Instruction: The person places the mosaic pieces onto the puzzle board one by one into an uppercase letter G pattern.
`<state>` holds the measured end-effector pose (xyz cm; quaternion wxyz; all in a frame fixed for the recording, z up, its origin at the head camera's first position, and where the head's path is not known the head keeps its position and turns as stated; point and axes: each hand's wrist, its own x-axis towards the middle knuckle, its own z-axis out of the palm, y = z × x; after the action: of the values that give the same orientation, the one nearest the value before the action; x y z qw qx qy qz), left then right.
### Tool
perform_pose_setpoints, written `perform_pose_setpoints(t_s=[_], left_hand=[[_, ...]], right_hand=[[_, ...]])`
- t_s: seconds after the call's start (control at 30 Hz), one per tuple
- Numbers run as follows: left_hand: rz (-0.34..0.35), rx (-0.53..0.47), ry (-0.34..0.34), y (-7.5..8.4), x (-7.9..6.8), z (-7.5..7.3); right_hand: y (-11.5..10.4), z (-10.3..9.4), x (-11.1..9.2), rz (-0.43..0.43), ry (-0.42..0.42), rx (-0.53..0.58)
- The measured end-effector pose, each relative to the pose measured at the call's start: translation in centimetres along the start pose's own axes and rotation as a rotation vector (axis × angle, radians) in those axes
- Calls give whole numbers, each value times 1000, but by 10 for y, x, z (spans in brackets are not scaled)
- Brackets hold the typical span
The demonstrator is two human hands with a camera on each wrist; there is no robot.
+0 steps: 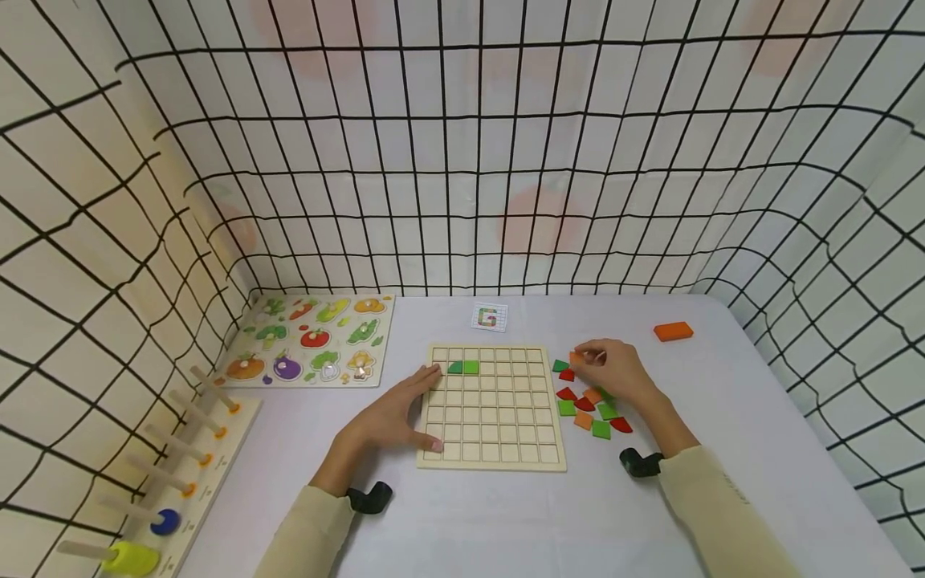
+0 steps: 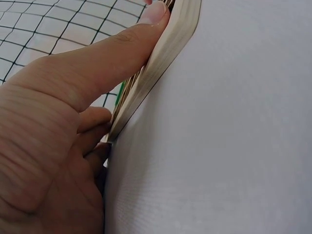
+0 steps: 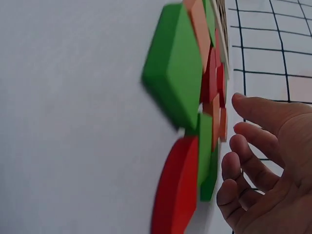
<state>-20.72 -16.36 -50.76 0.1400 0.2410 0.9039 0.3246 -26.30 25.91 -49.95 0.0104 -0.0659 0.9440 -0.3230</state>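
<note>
A wooden grid board (image 1: 491,466) lies in the middle of the table. In its upper row sit a dark green piece (image 1: 455,368) with a rounded corner and a light green square (image 1: 471,367). My left hand (image 1: 396,413) spreads along the board's left side, thumb resting on the near corner and fingertips at the far end. Right of the board, my right hand (image 1: 614,371) hovers with fingertips close around an orange piece (image 1: 576,358). A gap shows between thumb and fingers in the right wrist view. Below it lie loose red, green and orange pieces (image 3: 178,70).
A small pattern card (image 1: 490,317) lies behind the board. At the back left is a vegetable puzzle (image 1: 383,345); nearer stands a peg rack (image 1: 209,482) with a blue and a yellow ring. An orange block (image 1: 674,331) lies far right. Black netting (image 1: 477,217) surrounds the table.
</note>
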Motion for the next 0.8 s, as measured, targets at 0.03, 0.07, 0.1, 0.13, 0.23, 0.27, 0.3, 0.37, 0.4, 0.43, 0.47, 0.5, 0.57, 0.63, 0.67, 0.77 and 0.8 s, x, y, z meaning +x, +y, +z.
perform_pose_setpoints(t_s=[0.03, 0.07, 0.1, 0.13, 0.23, 0.27, 0.3, 0.37, 0.4, 0.43, 0.47, 0.5, 0.57, 0.63, 0.67, 0.77, 0.8], left_hand=[[1, -2, 1, 0, 0, 0], [1, -4, 2, 0, -1, 0], [-5, -4, -1, 0, -1, 0], [-2, -9, 3, 0, -1, 0], [-8, -9, 5, 0, -1, 1], [-10, -10, 6, 0, -1, 1], [-10, -10, 6, 0, -1, 1], [-13, -6, 2, 0, -1, 2], [-12, -9, 2, 0, -1, 2], [-12, -10, 2, 1, -1, 2], [-12, -12, 1, 1, -1, 2], [-11, -13, 1, 1, -1, 2], [-15, -13, 0, 2, -1, 2], [-12, -15, 5, 2, -1, 1], [-13, -12, 5, 1, -1, 1], [-18, -4, 6, 1, -1, 1], [-17, -4, 6, 0, -1, 1]], right_hand=[[3, -1, 0, 12, -3, -4], [5, -1, 0, 19, -5, -6], [7, -1, 0, 26, -6, -10], [9, -1, 0, 33, -9, -12], [12, -2, 1, 46, -14, -25], [12, -2, 1, 48, -16, -29], [13, -2, 2, 51, -19, -32], [13, -3, 2, 55, -27, -39], [13, -4, 2, 54, -31, -42], [13, -4, 3, 52, -36, -45], [13, -5, 3, 47, -41, -46], [13, -5, 4, 42, -44, -48], [13, -6, 5, 35, -48, -50], [12, -6, 5, 28, -49, -50], [12, -6, 5, 28, -47, -48], [13, -5, 5, 28, -38, -35], [13, -5, 5, 26, -35, -31]])
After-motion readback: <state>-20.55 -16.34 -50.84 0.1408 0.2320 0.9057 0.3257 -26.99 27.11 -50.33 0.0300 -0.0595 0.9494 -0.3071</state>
